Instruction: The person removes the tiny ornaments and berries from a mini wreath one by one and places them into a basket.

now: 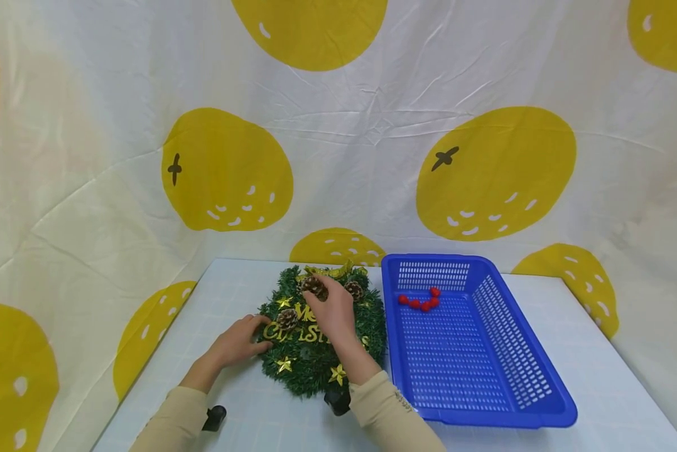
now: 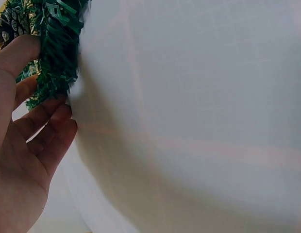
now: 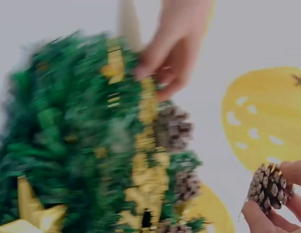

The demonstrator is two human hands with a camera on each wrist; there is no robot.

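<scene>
A green tinsel wreath (image 1: 367, 336) with gold "Christmas" lettering and gold stars lies on the table. My left hand (image 1: 237, 341) grips its left edge; in the left wrist view the thumb lies over the green tinsel (image 2: 60, 46) and the other fingers are at its edge. Between the right hand's (image 1: 336, 311) thumb and fingers is a brown pine cone (image 3: 269, 189), held above the upper part of the wreath. Other pine cones sit on the wreath, one at the left (image 1: 287, 319) and one at the upper right (image 1: 354, 289). The right wrist view is partly blurred.
A blue plastic basket (image 1: 388, 339) stands right of the wreath, close to it. Several small red balls (image 1: 415, 304) lie at its far end. Black objects (image 1: 215, 417) show by both wrists. A white cloth with yellow fruit prints (image 1: 338, 163) hangs behind the table.
</scene>
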